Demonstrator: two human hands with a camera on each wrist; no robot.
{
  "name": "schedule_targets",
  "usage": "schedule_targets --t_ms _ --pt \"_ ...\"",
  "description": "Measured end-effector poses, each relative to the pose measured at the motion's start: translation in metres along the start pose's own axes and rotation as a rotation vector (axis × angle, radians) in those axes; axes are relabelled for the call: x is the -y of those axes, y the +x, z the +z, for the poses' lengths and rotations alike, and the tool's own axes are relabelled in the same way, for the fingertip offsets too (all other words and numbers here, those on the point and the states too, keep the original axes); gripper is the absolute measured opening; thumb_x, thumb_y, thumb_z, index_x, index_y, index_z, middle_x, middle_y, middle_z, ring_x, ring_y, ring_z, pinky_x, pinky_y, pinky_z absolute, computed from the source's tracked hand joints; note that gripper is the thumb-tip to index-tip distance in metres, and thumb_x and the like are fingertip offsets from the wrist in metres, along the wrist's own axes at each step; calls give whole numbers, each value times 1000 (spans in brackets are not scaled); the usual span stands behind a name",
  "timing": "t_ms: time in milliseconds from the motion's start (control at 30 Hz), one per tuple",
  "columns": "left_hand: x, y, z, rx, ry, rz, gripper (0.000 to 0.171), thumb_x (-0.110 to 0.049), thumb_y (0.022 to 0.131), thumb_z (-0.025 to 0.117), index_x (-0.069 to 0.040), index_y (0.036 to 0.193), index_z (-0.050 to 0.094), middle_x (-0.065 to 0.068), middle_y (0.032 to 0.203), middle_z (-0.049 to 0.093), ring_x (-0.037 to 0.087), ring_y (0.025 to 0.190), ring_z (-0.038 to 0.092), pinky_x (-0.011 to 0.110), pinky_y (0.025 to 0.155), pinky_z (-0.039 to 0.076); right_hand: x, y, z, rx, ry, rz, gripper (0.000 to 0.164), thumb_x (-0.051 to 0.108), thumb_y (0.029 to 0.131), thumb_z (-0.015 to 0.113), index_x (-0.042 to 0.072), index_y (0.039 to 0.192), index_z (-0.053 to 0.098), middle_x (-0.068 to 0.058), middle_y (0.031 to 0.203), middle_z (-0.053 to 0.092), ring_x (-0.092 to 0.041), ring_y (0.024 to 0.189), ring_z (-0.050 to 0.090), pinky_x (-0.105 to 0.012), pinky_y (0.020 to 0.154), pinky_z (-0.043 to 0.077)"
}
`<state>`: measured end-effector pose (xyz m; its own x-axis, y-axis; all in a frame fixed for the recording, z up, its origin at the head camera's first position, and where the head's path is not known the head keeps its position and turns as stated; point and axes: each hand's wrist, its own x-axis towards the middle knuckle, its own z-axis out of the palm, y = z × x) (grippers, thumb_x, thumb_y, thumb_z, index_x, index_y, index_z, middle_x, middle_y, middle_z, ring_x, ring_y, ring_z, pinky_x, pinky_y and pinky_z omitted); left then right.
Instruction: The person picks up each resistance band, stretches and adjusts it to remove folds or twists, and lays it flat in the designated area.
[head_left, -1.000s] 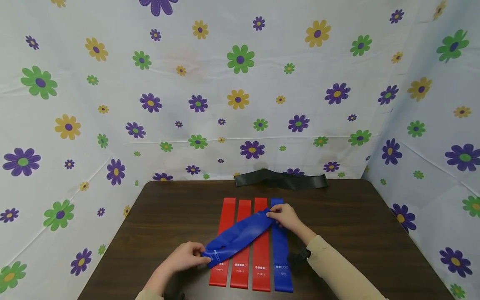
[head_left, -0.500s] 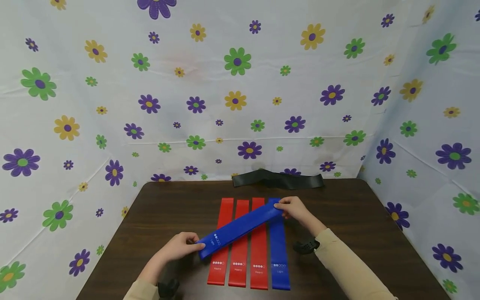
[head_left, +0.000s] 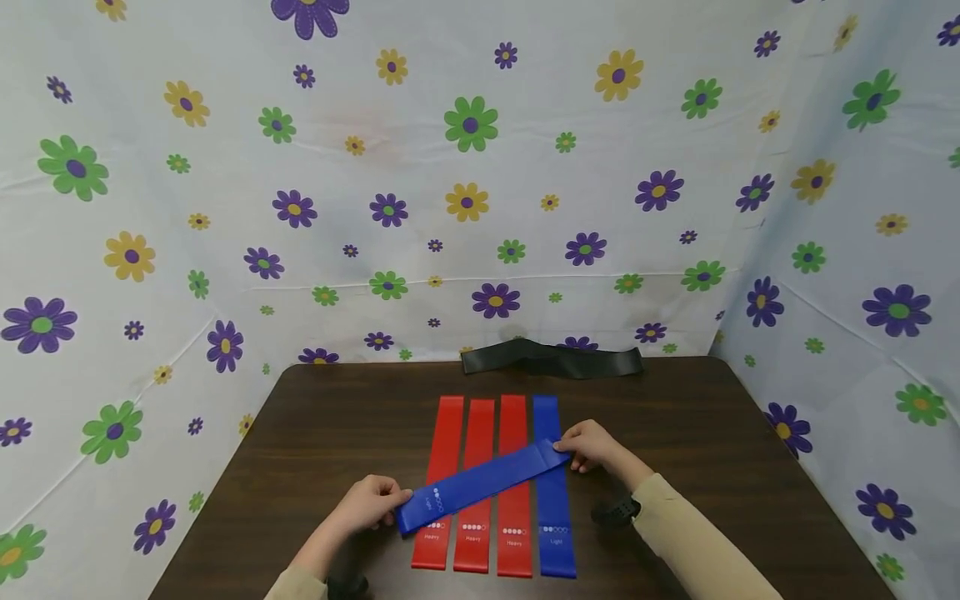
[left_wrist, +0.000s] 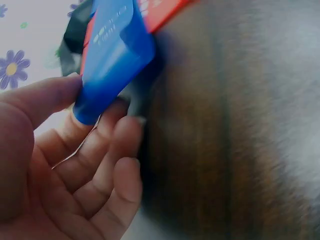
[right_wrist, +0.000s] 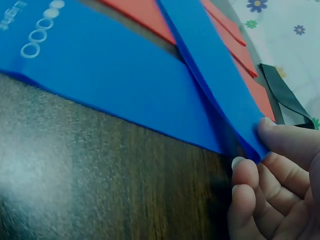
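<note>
A blue resistance band (head_left: 483, 486) printed "Light" stretches flat and slanting between my two hands, above a row of bands. My left hand (head_left: 369, 503) pinches its lower left end between thumb and fingers; the left wrist view shows the band's looped end (left_wrist: 107, 70) there. At the upper right end, my right hand (head_left: 592, 446) pinches the band between thumb and fingertips. Beneath lie three red "Heavy" bands (head_left: 431, 550), (head_left: 472, 557), (head_left: 514, 562) side by side, partly covered. A second blue "Light" band (head_left: 557, 558) lies at the row's right, crossed by the held one.
A black band (head_left: 555, 360) lies loosely bent along the far edge of the dark wooden table (head_left: 322, 433). A white flowered cloth (head_left: 420, 317) hangs behind the table and at both sides. Dark wrist devices (head_left: 617, 511) sit on both wrists.
The held blue band was twisted and bunched; it is now flattened out, its "Light" print facing up. Both hands moved apart, then lowered it slightly toward the row.
</note>
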<state>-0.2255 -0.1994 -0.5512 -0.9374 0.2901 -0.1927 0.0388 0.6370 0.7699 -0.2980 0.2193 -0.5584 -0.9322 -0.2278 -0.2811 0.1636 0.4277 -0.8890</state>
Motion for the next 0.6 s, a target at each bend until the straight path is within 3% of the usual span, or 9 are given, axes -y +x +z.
schedule_targets --t_ms 167,333,600 --pt "0 1 7 -57 18 -36 28 -30 88 71 -11 71 59 -2 53 52 11 46 47 28 44 41 -3 -1 5 -64 -47 -23 17 15 85 72 -1 91 70 -3 54 55 -11 44 55 -25 42 46" --pt "0 2 9 -67 -20 -44 23 -26 84 76 -9 78 61 -2 56 52 12 49 47 28 45 40 -4 -1 8 -110 -77 -30 16 14 83 74 0 89 70 -4 55 57 -12 43 56 -25 40 46" --pt "2 5 9 -36 -37 -62 19 -24 86 73 -9 92 63 -1 61 54 12 50 49 27 45 41 -6 -2 -2 -7 14 -6 30 20 85 73 -3 105 69 -8 69 64 -14 51 60 -28 45 51"
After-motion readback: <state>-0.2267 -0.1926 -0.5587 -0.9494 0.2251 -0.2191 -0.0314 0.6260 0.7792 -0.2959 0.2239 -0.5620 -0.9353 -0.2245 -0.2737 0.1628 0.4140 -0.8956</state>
